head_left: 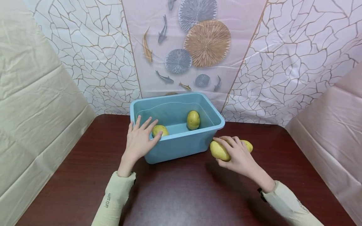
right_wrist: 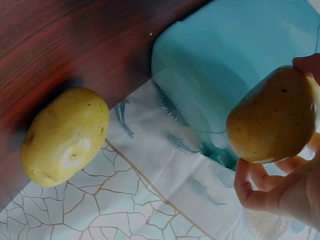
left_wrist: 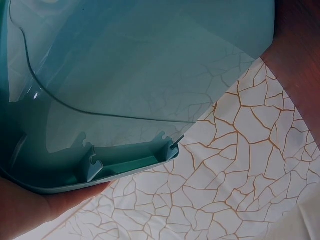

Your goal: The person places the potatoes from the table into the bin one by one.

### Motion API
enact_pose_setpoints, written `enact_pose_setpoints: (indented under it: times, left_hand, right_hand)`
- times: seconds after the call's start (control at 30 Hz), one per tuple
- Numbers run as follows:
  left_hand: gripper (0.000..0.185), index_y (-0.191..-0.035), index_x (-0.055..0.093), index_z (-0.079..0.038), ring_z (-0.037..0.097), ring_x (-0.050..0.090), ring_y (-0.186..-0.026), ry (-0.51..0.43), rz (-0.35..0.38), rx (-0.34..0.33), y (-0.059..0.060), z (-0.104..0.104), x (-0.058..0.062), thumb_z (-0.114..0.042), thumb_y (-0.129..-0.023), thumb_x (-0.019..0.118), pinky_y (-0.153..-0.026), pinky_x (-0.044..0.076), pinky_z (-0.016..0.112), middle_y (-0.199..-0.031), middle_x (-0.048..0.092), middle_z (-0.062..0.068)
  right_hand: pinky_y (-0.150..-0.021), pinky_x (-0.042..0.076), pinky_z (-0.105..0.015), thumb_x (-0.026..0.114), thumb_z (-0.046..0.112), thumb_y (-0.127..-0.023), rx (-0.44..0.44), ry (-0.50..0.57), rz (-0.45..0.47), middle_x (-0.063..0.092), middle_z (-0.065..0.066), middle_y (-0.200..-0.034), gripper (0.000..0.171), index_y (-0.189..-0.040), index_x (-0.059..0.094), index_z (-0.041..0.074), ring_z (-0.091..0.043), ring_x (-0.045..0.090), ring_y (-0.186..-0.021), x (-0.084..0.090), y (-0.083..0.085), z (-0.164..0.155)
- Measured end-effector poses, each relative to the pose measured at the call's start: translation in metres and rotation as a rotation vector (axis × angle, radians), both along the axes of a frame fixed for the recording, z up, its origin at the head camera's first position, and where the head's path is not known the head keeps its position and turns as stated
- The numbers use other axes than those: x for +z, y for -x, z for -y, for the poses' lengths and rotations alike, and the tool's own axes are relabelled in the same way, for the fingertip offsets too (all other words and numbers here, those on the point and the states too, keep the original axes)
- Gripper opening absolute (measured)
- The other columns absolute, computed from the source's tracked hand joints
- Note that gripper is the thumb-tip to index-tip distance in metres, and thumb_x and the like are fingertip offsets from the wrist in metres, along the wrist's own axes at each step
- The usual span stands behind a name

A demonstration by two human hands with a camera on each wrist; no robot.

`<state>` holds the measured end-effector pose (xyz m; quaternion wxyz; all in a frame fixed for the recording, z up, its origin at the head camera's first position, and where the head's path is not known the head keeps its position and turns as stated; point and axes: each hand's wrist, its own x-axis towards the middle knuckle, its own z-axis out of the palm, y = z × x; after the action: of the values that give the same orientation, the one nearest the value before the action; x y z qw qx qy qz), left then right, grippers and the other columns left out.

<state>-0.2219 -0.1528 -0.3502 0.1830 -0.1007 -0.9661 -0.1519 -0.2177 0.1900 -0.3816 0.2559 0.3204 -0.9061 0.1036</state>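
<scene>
A light blue plastic bin stands on the table with one potato at its far right inside and another potato near the front left. My left hand is spread at the bin's front left corner, fingers straight; in the left wrist view part of the hand lies along the rim. My right hand grips a potato just right of the bin; the right wrist view shows fingertips around that potato. Beyond the hand, partly hidden, a further potato lies on the table.
The dark red-brown wooden table extends in front of the bin. A patterned cloth hangs behind it, close to the bin's back. Pale fabric panels flank the left and right sides.
</scene>
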Motion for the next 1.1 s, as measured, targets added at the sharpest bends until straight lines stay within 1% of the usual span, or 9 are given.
enact_pose_setpoints:
  times: [0.23,0.47,1.1]
  left_hand:
    - [0.055,-0.134,0.043,-0.025,0.036,0.015,-0.137,0.005,0.000,-0.002,0.000,0.001,0.001,-0.054,-0.087,0.037,-0.107,0.012,0.058,-0.140,0.040,0.004]
    - [0.055,-0.134,0.043,-0.025,0.036,0.014,-0.137,0.000,0.009,-0.002,0.000,0.000,0.001,-0.054,-0.087,0.037,-0.107,0.011,0.057,-0.141,0.039,0.003]
    - [0.055,-0.134,0.042,-0.025,0.036,0.014,-0.137,0.008,0.011,0.003,0.000,0.000,0.001,-0.054,-0.087,0.037,-0.107,0.011,0.057,-0.141,0.038,0.004]
  right_hand:
    - [-0.065,0.034,-0.032,0.072,0.035,-0.060,0.008,0.004,-0.020,0.054,0.001,-0.114,0.069,-0.124,0.051,0.022,-0.019,0.046,-0.088,0.006,-0.001,0.002]
    - [-0.065,0.034,-0.031,0.071,0.034,-0.061,0.015,0.011,-0.028,0.054,0.000,-0.113,0.067,-0.124,0.051,0.022,-0.019,0.046,-0.089,0.010,-0.002,0.004]
    - [-0.063,0.032,-0.029,0.071,0.034,-0.060,0.017,0.046,-0.050,0.054,0.000,-0.114,0.068,-0.125,0.051,0.023,-0.018,0.045,-0.089,0.015,-0.003,0.003]
